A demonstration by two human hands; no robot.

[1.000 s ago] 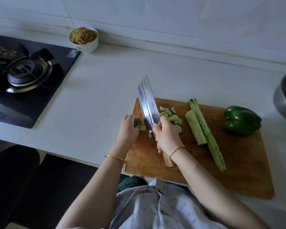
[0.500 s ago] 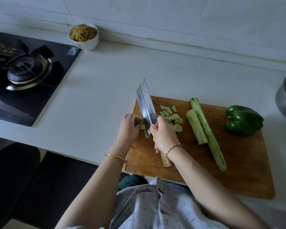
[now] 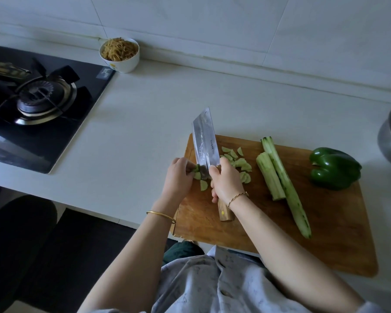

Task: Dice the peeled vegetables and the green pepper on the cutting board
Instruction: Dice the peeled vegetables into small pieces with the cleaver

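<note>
Pinching the last stub of peeled vegetable, the left hand's fingers are curling in right beside the blade, while the right hand is gripping the cleaver by its wooden handle. Diced pieces are lying just right of the blade on the cutting board. Two peeled lengths and the whole green pepper are sitting further right, uncut. Dicing looks midway; next calls for finishing this stub, then drawing a fresh length under the blade.
</note>
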